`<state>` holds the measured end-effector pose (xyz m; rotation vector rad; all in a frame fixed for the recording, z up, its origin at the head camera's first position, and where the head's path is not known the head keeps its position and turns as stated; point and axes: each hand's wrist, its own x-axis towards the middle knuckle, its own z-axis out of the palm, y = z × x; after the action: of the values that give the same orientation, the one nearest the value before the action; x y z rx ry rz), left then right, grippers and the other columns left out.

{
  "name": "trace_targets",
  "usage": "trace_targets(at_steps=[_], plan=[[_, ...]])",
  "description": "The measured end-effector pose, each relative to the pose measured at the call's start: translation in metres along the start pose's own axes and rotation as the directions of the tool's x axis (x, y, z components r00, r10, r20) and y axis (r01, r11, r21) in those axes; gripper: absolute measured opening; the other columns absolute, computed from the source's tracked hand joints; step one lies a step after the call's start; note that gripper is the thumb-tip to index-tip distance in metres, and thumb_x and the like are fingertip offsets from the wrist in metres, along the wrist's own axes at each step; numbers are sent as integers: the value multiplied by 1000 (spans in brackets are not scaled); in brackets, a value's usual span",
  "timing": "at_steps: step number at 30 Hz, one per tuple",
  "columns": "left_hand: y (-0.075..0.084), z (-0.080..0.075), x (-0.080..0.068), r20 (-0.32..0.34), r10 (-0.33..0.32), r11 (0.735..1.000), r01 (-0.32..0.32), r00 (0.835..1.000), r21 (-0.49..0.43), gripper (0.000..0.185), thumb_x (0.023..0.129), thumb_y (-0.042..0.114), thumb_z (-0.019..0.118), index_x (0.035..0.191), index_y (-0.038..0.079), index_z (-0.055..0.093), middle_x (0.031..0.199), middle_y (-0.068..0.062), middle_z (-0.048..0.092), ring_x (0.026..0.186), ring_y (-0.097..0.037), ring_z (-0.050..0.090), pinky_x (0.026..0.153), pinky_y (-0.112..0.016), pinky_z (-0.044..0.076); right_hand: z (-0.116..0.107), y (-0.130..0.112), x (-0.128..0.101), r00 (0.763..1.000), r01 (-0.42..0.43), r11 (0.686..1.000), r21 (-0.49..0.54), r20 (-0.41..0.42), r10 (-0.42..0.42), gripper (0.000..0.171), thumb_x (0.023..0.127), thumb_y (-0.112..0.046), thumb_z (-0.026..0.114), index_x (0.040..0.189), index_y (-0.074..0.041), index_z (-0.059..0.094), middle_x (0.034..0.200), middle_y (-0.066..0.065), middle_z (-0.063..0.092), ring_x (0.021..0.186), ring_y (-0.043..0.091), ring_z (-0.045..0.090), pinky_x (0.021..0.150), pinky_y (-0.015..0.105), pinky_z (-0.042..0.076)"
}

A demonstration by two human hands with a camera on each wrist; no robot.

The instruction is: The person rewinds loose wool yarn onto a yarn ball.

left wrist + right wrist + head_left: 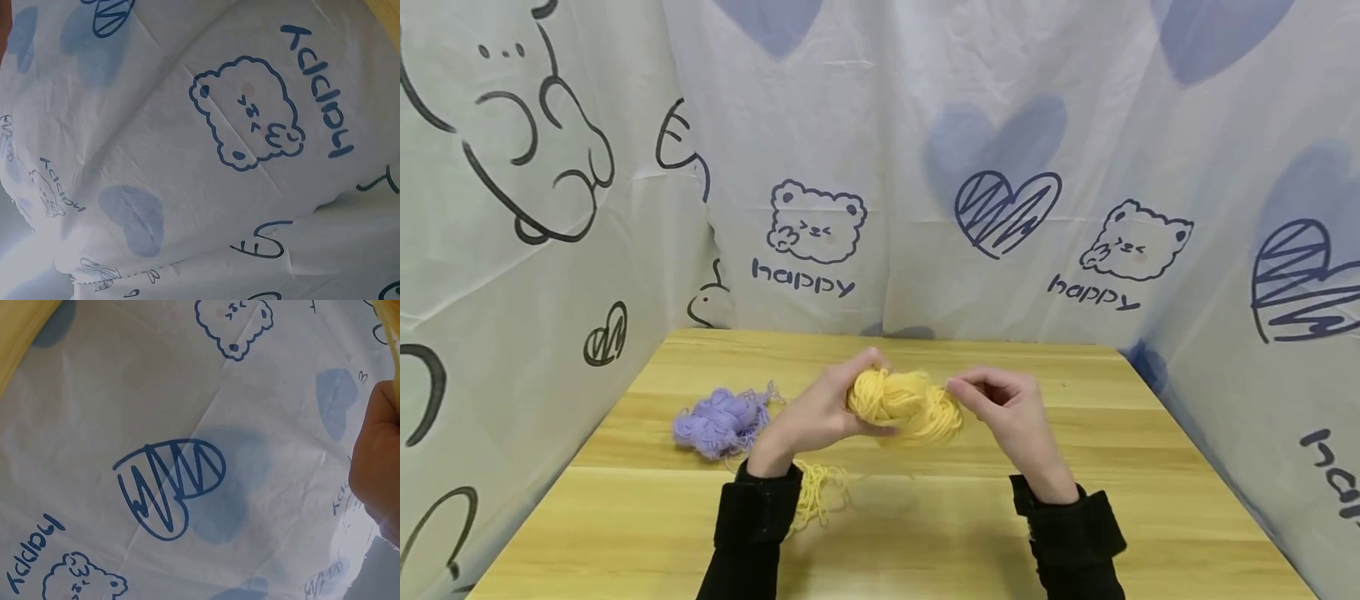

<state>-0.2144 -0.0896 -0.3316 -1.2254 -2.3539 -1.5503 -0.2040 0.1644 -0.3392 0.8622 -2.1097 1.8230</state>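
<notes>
Soft, even light fills the room, bright without glare. The table point(1075, 500) shows only faint shadows beneath the forearms and the yarn point(906, 406). The head view is sharp, its edges slightly bowed. In the right wrist view a hand point(378, 469) sits blurred at the edge; the cloth point(187, 156) behind stays clear.

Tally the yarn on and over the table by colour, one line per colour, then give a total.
Yellow yarn bundle, gripped by the left hand and pinched by the right hand: 1
Purple yarn bundle, lying on the table: 1
Loose yellow strands, on the table by the left sleeve: 1 tangle
Total: 3
</notes>
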Motion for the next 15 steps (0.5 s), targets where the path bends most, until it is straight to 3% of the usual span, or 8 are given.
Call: trace_targets(at_steps=[4,8,11,15], plan=[[2,0,-2,37,39,994,-34,999,-105,49,69,2,82,107,12,51,111,-8,61,105,-19,59,97,-38,50,4,8,2,1000,-20,999,38,7,20,12,92,-7,63,98,1,69,81,-6,67,63,8,50,55,21,43],[7,-1,-3,1,30,976,-29,1000,-214,52,68,-3,81,108,9,51,114,-11,59,108,-20,58,100,-43,46,12,18,5,997,-46,994,104,64,40,11,92,-6,61,97,-3,71,85,-6,69,68,6,58,59,20,50],[9,-1,-3,-38,23,960,-33,999,-278,54,68,-7,79,110,8,50,119,-13,58,110,-20,57,102,-46,44,19,24,6,993,-73,992,99,100,63,12,94,-9,59,85,-7,67,73,-7,61,62,4,52,57,21,46],[11,-1,-1,-86,25,939,-53,996,-341,53,71,-10,75,113,5,46,124,-15,57,111,-23,60,100,-48,49,27,30,8,992,-90,995,35,97,86,32,99,-18,52,70,-5,49,59,-3,40,52,7,36,50,24,38]])
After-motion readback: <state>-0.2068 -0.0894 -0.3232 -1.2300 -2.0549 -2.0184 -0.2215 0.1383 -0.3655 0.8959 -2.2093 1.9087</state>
